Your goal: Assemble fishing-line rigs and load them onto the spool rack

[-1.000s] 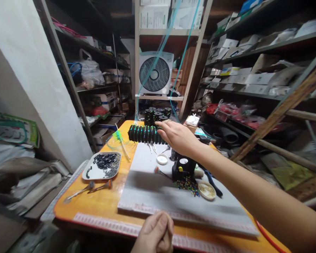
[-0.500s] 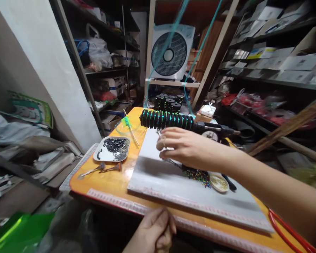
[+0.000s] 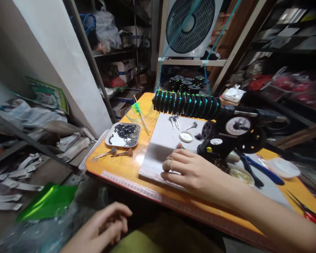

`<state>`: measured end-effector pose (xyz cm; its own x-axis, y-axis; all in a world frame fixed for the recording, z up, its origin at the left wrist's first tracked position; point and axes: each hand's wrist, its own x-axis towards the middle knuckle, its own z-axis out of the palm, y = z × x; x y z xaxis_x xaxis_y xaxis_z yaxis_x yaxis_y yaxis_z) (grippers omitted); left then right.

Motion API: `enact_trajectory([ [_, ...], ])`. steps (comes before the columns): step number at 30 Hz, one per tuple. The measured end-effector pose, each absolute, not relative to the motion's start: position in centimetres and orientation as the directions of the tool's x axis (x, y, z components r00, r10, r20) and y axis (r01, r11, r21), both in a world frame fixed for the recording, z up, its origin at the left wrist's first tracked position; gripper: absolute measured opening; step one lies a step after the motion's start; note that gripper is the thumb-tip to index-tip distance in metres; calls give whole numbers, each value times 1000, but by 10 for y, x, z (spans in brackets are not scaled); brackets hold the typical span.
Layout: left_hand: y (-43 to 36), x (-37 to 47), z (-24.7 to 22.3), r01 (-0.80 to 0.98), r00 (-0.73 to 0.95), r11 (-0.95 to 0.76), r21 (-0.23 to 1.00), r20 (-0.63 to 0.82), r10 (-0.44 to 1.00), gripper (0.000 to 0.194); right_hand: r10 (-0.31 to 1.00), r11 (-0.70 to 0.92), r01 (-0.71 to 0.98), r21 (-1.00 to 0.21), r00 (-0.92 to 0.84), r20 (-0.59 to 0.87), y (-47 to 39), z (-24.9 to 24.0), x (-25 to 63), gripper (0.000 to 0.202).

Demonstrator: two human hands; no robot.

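Black roll [image 3: 185, 104] with green and blue stripes, orange tabletop [image 3: 135, 158]

R hand [image 3: 188, 170] fwd, L hand [image 3: 105, 225] half-curled

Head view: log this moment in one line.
left hand: loosely curled, off table | right hand: over board, grip unclear | black device: beyond right hand | tray: black pieces inside, left of board
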<state>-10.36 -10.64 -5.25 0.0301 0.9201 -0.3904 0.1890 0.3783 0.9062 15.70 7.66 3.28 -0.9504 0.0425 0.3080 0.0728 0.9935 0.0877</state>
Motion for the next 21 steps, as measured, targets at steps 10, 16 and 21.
enact_trajectory([
  [10,9,-117,-3,967,-2,-81,240,326,945,24,27,998,47,39,-918,396,75,24,147,27],
  [16,35,-111,-9,990,-34,-9,141,295,955,16,77,997,61,-48,-849,522,70,25,146,23],
  [21,7,-87,-4,930,-87,-73,361,407,909,15,301,933,89,-347,-722,623,63,28,143,19],
])
